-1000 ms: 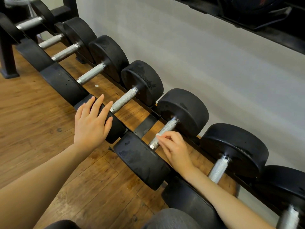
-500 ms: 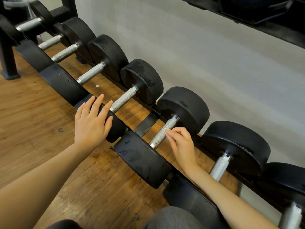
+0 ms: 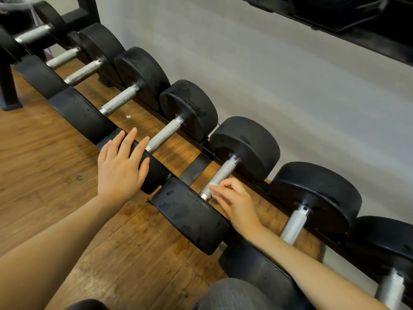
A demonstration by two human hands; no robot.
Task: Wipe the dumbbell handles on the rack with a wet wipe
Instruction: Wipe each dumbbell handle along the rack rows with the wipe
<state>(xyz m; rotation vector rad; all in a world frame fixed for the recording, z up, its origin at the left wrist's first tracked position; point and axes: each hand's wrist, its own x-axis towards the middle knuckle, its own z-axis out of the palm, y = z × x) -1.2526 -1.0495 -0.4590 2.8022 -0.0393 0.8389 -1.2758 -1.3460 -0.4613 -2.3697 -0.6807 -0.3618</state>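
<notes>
A row of black dumbbells with knurled silver handles lies across a low black rack (image 3: pixel 194 170). My right hand (image 3: pixel 234 203) pinches a small white wet wipe (image 3: pixel 212 189) against the near end of one silver handle (image 3: pixel 221 175); most of the wipe is hidden under my fingers. My left hand (image 3: pixel 120 168) rests flat, fingers straight, on the near black weight (image 3: pixel 154 173) of the dumbbell one place to the left, whose handle (image 3: pixel 164 136) is bare.
More dumbbells run left to the rack's upright leg (image 3: pixel 9 90) and right past another silver handle (image 3: pixel 293 227). A grey wall (image 3: pixel 290 86) stands close behind. Wooden floor (image 3: pixel 44 175) lies in front. My knee (image 3: pixel 232 296) shows at the bottom. A dark upper shelf (image 3: pixel 357 25) overhangs.
My right hand has slid the wipe back down the handle from its far end toward the near weight. My left hand has stayed on the neighbouring weight.
</notes>
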